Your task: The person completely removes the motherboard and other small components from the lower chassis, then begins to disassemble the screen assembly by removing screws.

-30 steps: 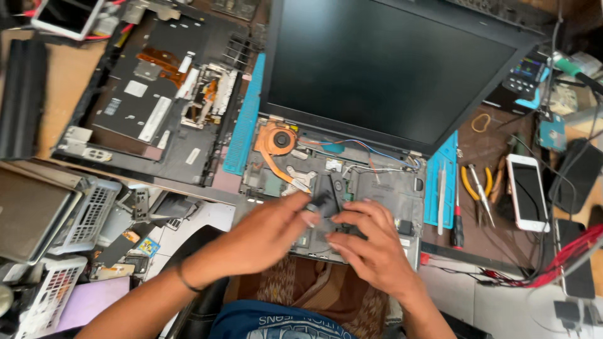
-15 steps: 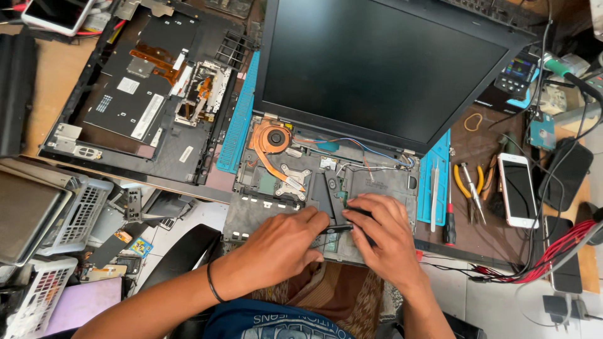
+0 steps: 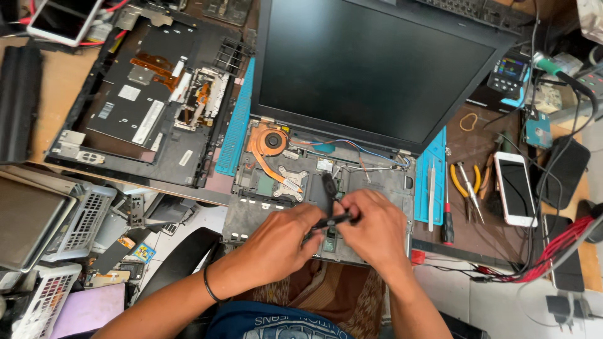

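Both hands over opened laptop base (image 3: 352,188), front edge side. Left hand (image 3: 279,242) and right hand (image 3: 370,232) each pinch ends of a thin black strip part (image 3: 331,220), grip clamped on it, held just above the base. Copper fan (image 3: 271,141) behind hands. Screwdriver (image 3: 447,213) and white phone (image 3: 515,188) right of base on table (image 3: 38,81).

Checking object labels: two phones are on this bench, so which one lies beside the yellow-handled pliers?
The white phone at the right, dark screen up, just right of the yellow-handled pliers. The other phone lies at the top-left corner.
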